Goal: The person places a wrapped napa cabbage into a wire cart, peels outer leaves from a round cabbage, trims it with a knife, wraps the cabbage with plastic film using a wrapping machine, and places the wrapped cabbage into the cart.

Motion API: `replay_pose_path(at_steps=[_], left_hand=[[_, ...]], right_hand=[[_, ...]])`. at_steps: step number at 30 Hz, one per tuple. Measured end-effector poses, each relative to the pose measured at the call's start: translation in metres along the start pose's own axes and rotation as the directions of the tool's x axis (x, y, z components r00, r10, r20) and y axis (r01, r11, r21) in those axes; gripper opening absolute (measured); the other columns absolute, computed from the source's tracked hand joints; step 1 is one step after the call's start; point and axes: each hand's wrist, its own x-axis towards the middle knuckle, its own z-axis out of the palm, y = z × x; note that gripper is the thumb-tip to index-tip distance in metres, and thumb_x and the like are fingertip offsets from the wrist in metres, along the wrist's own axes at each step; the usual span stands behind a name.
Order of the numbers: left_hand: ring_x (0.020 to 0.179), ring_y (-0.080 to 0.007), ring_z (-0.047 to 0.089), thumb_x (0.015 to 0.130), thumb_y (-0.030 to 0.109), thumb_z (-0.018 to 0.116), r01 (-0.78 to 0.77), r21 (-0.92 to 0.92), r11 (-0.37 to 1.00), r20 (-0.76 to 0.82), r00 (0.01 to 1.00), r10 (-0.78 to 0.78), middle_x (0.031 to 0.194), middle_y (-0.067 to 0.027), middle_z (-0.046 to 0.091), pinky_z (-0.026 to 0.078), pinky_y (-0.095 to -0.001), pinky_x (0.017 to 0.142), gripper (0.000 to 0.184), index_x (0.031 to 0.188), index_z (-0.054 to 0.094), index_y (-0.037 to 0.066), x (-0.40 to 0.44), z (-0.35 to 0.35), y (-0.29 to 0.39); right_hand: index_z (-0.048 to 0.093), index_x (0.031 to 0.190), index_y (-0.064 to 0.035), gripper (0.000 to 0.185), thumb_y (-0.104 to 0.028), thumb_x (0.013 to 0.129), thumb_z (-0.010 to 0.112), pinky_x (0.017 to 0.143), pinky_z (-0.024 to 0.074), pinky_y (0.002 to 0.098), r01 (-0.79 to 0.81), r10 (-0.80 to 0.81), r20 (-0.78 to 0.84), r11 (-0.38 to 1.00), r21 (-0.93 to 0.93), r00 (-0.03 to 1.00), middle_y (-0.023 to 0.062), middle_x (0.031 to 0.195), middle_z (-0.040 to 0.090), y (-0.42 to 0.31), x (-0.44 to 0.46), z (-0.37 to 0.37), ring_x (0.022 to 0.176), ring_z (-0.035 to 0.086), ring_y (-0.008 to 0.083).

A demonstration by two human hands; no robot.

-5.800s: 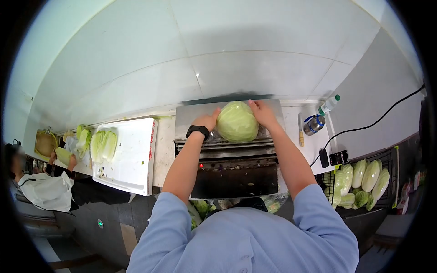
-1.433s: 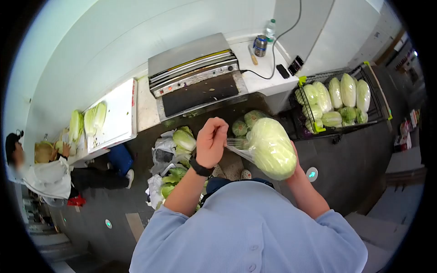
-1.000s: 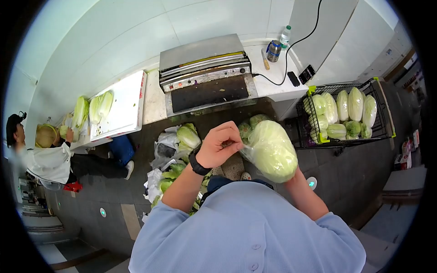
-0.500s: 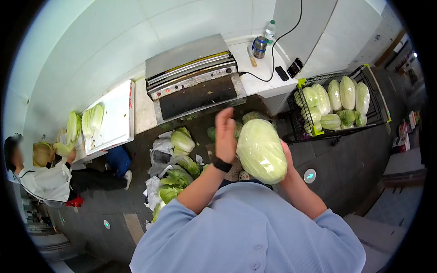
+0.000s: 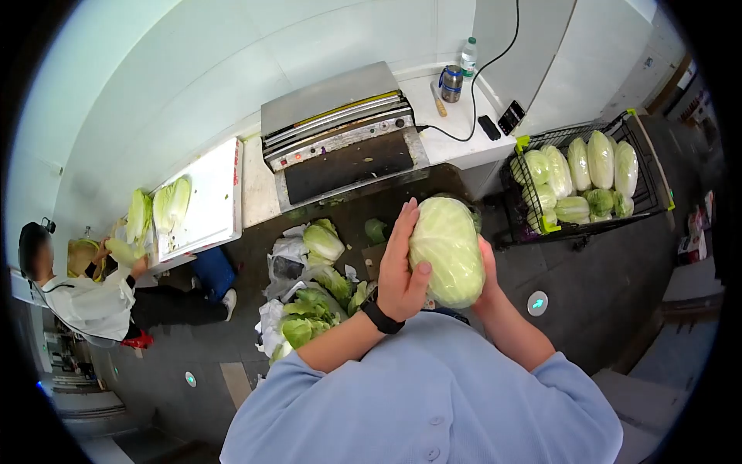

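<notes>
A napa cabbage (image 5: 447,251) wrapped in clear film is held upright in front of my chest, its plastic shining under the light. Flat along its left side lies my left hand (image 5: 403,271), fingers extended upward and thumb across the near face; a black band circles that wrist. My right hand (image 5: 487,278) supports the opposite side, most of its fingers hidden behind the cabbage. Beyond both hands, a film-wrapping machine (image 5: 340,116) with a dark flat plate stands on the counter.
At right, a black cart (image 5: 572,226) holds several wrapped cabbages. Loose cabbages (image 5: 322,241) and plastic bags lie on the floor at left. Another person (image 5: 93,298) handles a cabbage beside a white board (image 5: 202,201). A flask (image 5: 450,83), bottle (image 5: 468,57) and phone (image 5: 511,117) stand on the counter.
My left hand, raised apart from the cabbage before, has come to rest against its left side. The cabbage stands more upright. The view has shifted slightly.
</notes>
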Motion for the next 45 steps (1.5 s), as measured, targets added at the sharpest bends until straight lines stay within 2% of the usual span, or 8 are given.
replay_pose_path(at_steps=[5, 15, 21, 25, 30, 35, 41, 45], left_hand=[[0.146, -0.0447, 0.033, 0.099, 0.022, 0.054, -0.053, 0.384, 0.922, -0.092, 0.991, 0.095, 0.158, -0.0296, 0.030, 0.030, -0.0450, 0.117, 0.064, 0.152, 0.030, -0.007, 0.013, -0.019, 0.021], [0.140, -0.0307, 0.044, 0.098, 0.031, 0.065, 0.462, -0.107, 0.880, 0.189, 0.879, -0.438, 0.152, -0.0218, 0.043, 0.037, -0.0375, 0.113, 0.077, 0.157, 0.024, 0.002, 0.011, -0.050, 0.005], [0.131, -0.0299, 0.054, 0.099, 0.040, 0.060, 0.574, -0.745, 0.340, 0.295, 0.740, -0.604, 0.147, -0.0156, 0.050, 0.047, -0.0467, 0.108, 0.068, 0.153, 0.034, 0.008, -0.031, -0.076, -0.046], [0.135, -0.0348, 0.051, 0.103, 0.055, 0.038, 0.393, -0.910, 0.130, 0.242, 0.760, -0.603, 0.154, -0.0153, 0.044, 0.044, -0.0528, 0.111, 0.068, 0.154, 0.035, 0.010, -0.045, -0.073, -0.051], [0.139, -0.0377, 0.045, 0.103, 0.060, 0.031, 0.239, -0.971, -0.034, 0.211, 0.774, -0.597, 0.156, -0.0136, 0.042, 0.035, -0.0570, 0.116, 0.071, 0.156, 0.035, 0.014, -0.042, -0.075, -0.036], [0.140, -0.0383, 0.044, 0.102, 0.063, 0.030, 0.262, -0.963, -0.058, 0.240, 0.745, -0.622, 0.158, -0.0131, 0.040, 0.034, -0.0572, 0.116, 0.074, 0.157, 0.033, 0.015, -0.039, -0.076, -0.035], [0.139, -0.0381, 0.045, 0.096, 0.069, 0.037, 0.359, -0.933, -0.007, 0.293, 0.749, -0.594, 0.158, -0.0150, 0.040, 0.037, -0.0580, 0.114, 0.083, 0.158, 0.030, 0.014, -0.044, -0.073, -0.036], [0.137, -0.0385, 0.047, 0.090, 0.074, 0.045, 0.437, -0.898, 0.045, 0.330, 0.737, -0.590, 0.156, -0.0176, 0.040, 0.039, -0.0577, 0.113, 0.093, 0.158, 0.028, 0.013, -0.054, -0.068, -0.039]], right_hand=[[0.041, 0.149, -0.0040, 0.063, -0.047, 0.104, 0.034, 0.108, 0.0476, 0.0474, 0.015, -0.015, -0.027, 1.000, -0.002, 1.000, 0.0186, 0.147, 0.051, -0.001, 0.001, 0.009, 0.130, 0.056, 0.0328], [0.040, 0.148, -0.0049, 0.056, -0.031, 0.101, 0.056, 0.102, 0.0498, 0.0410, 0.206, -0.282, -0.129, 0.886, -0.415, 0.951, 0.0166, 0.137, 0.057, -0.001, -0.002, 0.031, 0.121, 0.060, 0.0273], [0.037, 0.151, -0.0032, 0.067, -0.031, 0.098, 0.066, 0.095, 0.0512, 0.0355, 0.180, -0.119, 0.162, 0.162, -0.970, 0.980, 0.0194, 0.136, 0.057, -0.039, 0.018, 0.079, 0.117, 0.061, 0.0222], [0.041, 0.149, -0.0032, 0.076, -0.040, 0.091, 0.072, 0.091, 0.0535, 0.0382, 0.417, -0.274, 0.375, 0.117, -0.901, 0.886, 0.0199, 0.141, 0.053, -0.093, 0.016, 0.107, 0.115, 0.060, 0.0255], [0.052, 0.143, -0.0106, 0.093, -0.056, 0.069, 0.085, 0.094, 0.0507, 0.0434, 0.654, -0.204, 0.757, -0.397, -0.644, 0.621, 0.0189, 0.147, 0.045, -0.084, 0.000, 0.053, 0.122, 0.055, 0.0346], [0.066, 0.099, -0.0064, 0.012, -0.014, 0.091, 0.071, 0.088, 0.0503, 0.0424, 0.776, -0.293, 0.855, -0.366, -0.514, 0.428, 0.0155, 0.115, 0.066, -0.057, 0.007, 0.059, 0.106, 0.061, 0.0337], [0.060, 0.086, -0.0037, 0.014, -0.013, 0.096, 0.064, 0.060, 0.0438, 0.0339, 0.875, -0.495, 0.748, 0.055, -0.481, 0.442, 0.0074, 0.077, 0.061, -0.045, 0.019, 0.071, 0.066, 0.057, 0.0248], [0.059, 0.085, -0.0030, 0.015, -0.012, 0.094, 0.066, 0.053, 0.0386, 0.0304, 0.850, -0.479, 0.749, -0.011, -0.527, 0.458, 0.0055, 0.069, 0.057, -0.047, 0.038, 0.079, 0.058, 0.052, 0.0198]])
